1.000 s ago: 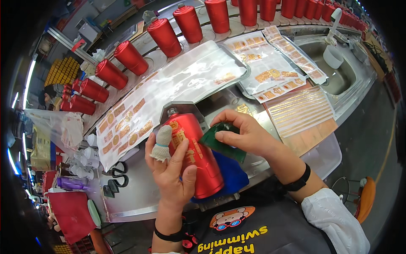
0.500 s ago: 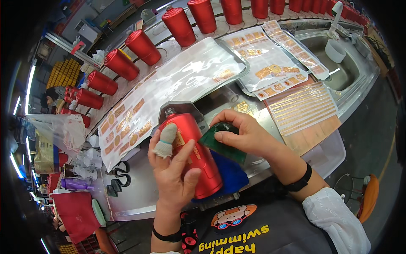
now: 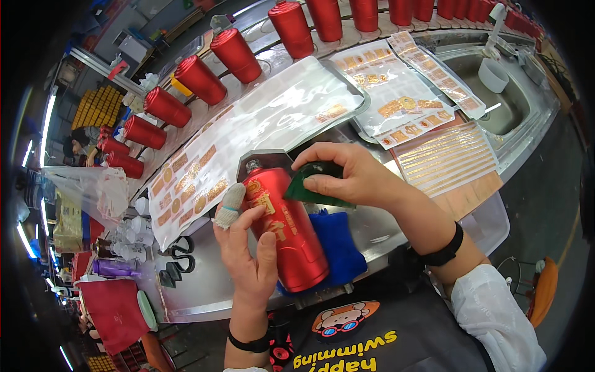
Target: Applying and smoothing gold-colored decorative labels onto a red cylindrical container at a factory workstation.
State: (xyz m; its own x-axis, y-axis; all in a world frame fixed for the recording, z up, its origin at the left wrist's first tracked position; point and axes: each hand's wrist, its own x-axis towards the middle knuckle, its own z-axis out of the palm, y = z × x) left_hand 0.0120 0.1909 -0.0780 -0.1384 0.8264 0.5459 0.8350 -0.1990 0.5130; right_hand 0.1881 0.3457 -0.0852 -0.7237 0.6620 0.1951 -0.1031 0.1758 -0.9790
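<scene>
Hands flank the glossy red metal bottle (image 3: 286, 235) lying neck-away on blue cloth (image 3: 338, 248): left hand (image 3: 248, 251) cradles its flank, right hand (image 3: 356, 180) pinches a dark green squeegee card (image 3: 313, 186) at its shoulder.

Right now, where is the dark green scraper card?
In the head view, the dark green scraper card is just right of centre, pinched in the right hand and pressed against the upper side of the red bottle, above the blue cloth.
</scene>
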